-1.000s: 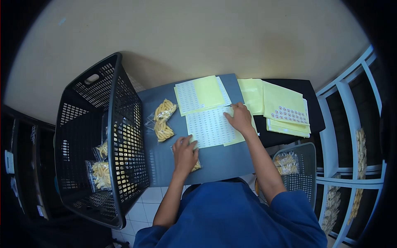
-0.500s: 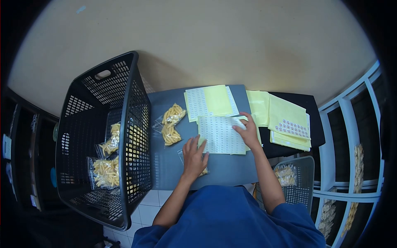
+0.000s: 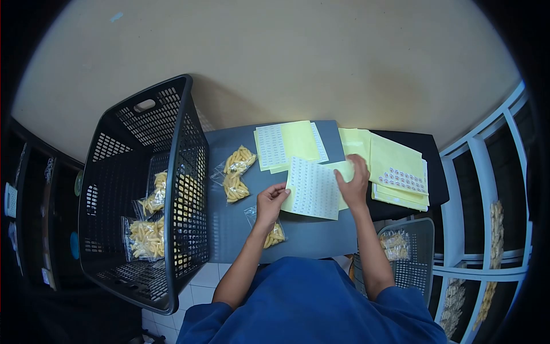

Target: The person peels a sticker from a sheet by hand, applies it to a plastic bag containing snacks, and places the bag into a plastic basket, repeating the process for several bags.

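Note:
A white sheet of small printed stickers point(image 3: 312, 186) is tilted up from the table, its left edge pinched between the thumb and fingers of my left hand point(image 3: 270, 203). At its right side is my right hand point(image 3: 356, 180), fingers curved and thumb apart, over a yellow backing sheet point(image 3: 344, 168) that lies partly behind the sticker sheet. Just below my left hand lies a clear bag of pale yellow finger-shaped pieces point(image 3: 275, 235). Two more such bags point(image 3: 236, 172) rest to the upper left. Further sticker sheets point(image 3: 270, 146) and a yellow sheet point(image 3: 301, 140) lie beyond.
A large black perforated basket point(image 3: 189, 229) stands left of the grey table point(image 3: 226, 241), with filled bags point(image 3: 146, 238) inside. Yellow sheets with round stickers point(image 3: 401, 163) are stacked on a black surface at right. Below it is a grey basket point(image 3: 421, 264), beside a pale shelf frame point(image 3: 478, 172).
My left hand has taken hold of the sticker sheet's left edge and raised it into a tilt. The bag beneath that hand shows more fully. My right hand has shifted slightly right.

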`<state>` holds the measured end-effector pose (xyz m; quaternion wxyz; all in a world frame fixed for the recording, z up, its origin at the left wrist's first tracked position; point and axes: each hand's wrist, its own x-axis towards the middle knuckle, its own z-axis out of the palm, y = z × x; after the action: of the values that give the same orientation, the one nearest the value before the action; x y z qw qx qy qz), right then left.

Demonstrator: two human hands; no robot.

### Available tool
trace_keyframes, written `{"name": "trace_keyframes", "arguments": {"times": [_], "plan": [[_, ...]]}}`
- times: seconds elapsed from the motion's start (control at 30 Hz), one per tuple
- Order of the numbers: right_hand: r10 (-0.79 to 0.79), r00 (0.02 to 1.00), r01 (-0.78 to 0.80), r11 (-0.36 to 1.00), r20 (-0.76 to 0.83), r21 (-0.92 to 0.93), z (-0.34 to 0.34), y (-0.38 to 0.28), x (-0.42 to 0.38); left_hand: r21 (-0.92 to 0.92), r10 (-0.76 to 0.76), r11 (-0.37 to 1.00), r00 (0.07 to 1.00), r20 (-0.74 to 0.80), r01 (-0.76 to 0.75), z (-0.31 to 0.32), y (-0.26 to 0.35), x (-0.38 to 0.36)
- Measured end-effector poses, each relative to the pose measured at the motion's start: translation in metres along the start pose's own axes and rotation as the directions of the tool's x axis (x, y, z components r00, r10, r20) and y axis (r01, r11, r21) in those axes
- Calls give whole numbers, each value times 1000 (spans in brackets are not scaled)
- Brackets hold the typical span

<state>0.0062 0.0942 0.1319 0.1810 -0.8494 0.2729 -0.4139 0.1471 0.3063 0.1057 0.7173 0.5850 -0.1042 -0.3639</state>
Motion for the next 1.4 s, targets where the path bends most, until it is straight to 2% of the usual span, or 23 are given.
{"name": "trace_keyframes", "arguments": {"times": [0.03, 0.1, 0.17, 0.3, 0.53, 0.7, 0.8, 0.83, 0.87, 0.9, 0.93, 0.97, 1.0, 1.03, 1.1, 1.2, 1.3, 1.4], "plan": [[-71, 997, 71, 997, 37, 11, 2, -11, -3, 15, -2, 1000, 1000, -6, 2, -1, -6, 1], [-126, 959, 56, 963, 253, 265, 10, -34, -15, 21, 10, 1000, 1000, -9, -10, -1, -18, 0], [-133, 938, 46, 964, 321, 263, 17, -63, -25, 30, 18, 999, 1000, -6, -18, 3, -19, 0], [-60, 949, -13, 973, 309, 229, 26, -83, -36, 38, 27, 999, 1000, -1, -27, 6, -15, -7], [-33, 943, -32, 981, 330, 191, 20, -85, -37, 56, 60, 996, 996, 71, -64, 6, -15, -10], [2, 943, -58, 986, 332, 159, 19, -85, -37, 91, 88, 992, 995, 55, -93, 6, -16, -12], [179, 935, -272, 916, 306, 295, 27, -73, -41, 146, 169, 975, 986, -11, -166, 5, -22, -5], [190, 938, -278, 910, 289, 307, 26, -69, -42, 169, 205, 966, 978, -41, -196, 4, -24, -3], [199, 942, -284, 904, 272, 321, 24, -66, -43, 280, 258, 933, 963, -80, -227, 3, -26, -1], [208, 945, -287, 898, 254, 334, 23, -64, -42, 515, 440, 785, 895, -76, -343, 5, -16, -8], [217, 941, -305, 877, 261, 371, 19, -66, -42, 713, 602, 570, 798, -23, -409, 9, -1, -17], [151, 969, -209, 924, 198, 319, 13, -69, -42, 855, 726, 306, 683, 74, -418, 12, 6, -22], [77, 987, -112, 959, 140, 260, 7, -73, -41, 754, 639, 452, 763, 98, -476, 13, 9, -26], [-1, 996, -17, 981, 90, 194, 3, -77, -43, 666, 549, 581, 829, 104, -468, 17, 11, -31], [-123, 992, 118, 981, 25, 156, -2, -84, -45, 464, 354, 798, 922, 156, -384, 28, 17, -44], [-257, 966, 255, 963, 12, 86, -9, -90, -47, 397, 365, 825, 916, 170, -402, 35, 14, -46], [-303, 953, 301, 952, 23, 50, -14, -91, -47, 321, 296, 887, 942, 156, -332, 36, 12, -46], [-331, 939, 322, 942, 92, 98, -23, -94, -45, 256, 247, 929, 963, 103, -266, 31, 5, -42]]}}
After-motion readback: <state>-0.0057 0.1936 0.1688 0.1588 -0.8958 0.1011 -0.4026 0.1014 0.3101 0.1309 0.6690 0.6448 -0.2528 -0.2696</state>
